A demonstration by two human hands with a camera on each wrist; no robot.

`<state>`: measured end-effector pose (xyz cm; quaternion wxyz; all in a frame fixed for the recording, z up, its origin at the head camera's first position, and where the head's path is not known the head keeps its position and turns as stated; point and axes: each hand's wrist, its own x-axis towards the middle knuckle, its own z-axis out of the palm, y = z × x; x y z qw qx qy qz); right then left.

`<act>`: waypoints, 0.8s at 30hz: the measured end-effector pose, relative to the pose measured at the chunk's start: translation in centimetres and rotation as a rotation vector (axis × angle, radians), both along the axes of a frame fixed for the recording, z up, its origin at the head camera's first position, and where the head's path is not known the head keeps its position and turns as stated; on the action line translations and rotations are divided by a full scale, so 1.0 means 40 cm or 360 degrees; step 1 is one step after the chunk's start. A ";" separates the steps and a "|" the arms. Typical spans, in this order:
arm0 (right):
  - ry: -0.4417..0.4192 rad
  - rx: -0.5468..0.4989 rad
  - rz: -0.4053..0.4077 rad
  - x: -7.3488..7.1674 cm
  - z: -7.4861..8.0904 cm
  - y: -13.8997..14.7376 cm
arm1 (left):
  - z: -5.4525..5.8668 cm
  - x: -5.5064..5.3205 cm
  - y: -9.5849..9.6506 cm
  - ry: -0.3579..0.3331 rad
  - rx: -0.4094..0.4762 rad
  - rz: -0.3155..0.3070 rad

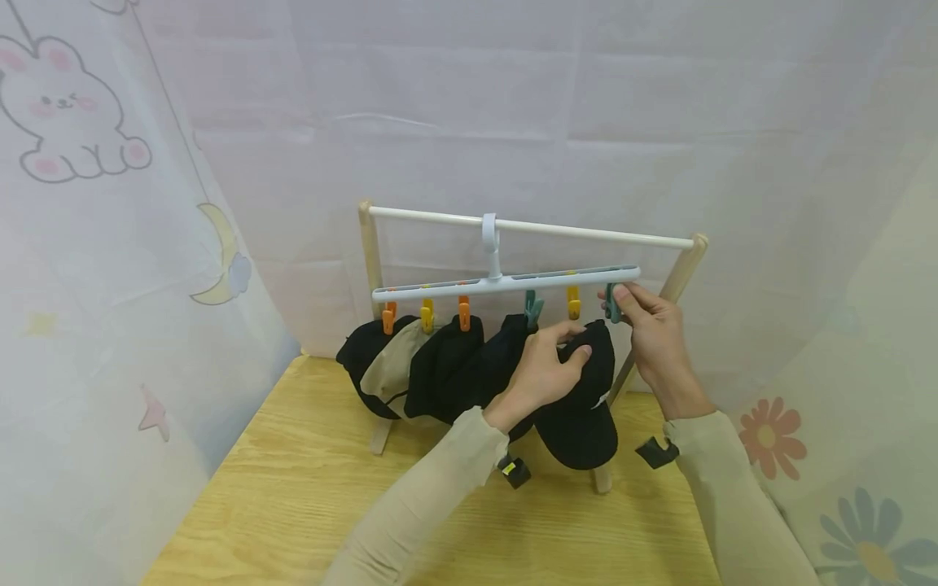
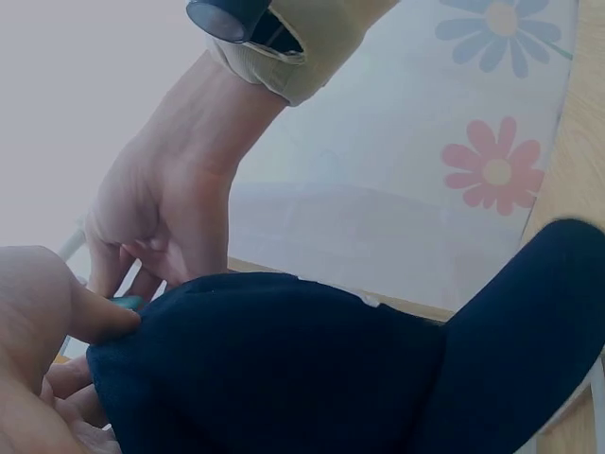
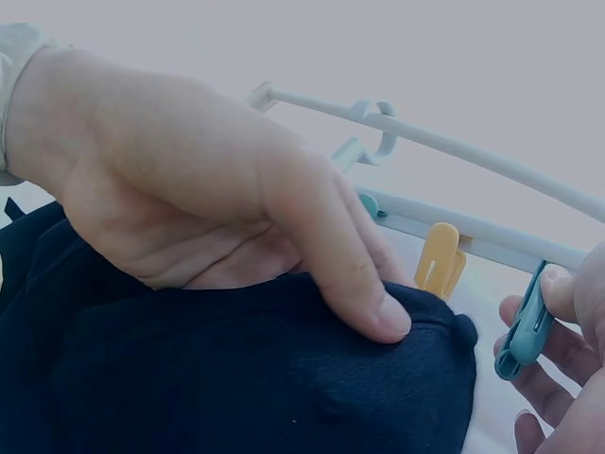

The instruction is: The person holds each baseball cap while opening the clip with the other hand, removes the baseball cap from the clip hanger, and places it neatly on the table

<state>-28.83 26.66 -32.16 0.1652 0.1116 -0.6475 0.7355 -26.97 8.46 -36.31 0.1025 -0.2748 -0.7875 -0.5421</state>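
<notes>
My left hand (image 1: 545, 366) pinches the top of a black baseball cap (image 1: 579, 431), thumb on the outside and fingers behind the fabric. The cap hangs brim down under the right part of a white clip hanger (image 1: 506, 283). At the hanger's right end, my right hand (image 1: 655, 325) pinches a teal clothespin (image 1: 612, 303) between thumb and fingers. In the right wrist view that teal clothespin (image 3: 526, 326) is beside the cap's edge, with a gap between them. A yellow clothespin (image 1: 573, 301) hangs just above the left hand's fingertips.
More caps, black and a beige one (image 1: 392, 362), hang from orange, yellow and teal clothespins at the left. The hanger hooks over the white bar (image 1: 586, 232) of a wooden-legged rack on a wood-grain table (image 1: 271, 488). Patterned cloth (image 1: 440, 122) stands behind and at both sides.
</notes>
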 end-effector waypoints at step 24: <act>0.0117 0.0027 0.0235 0.033 -0.024 0.018 | -0.025 0.060 -0.046 -0.0075 0.0192 0.0005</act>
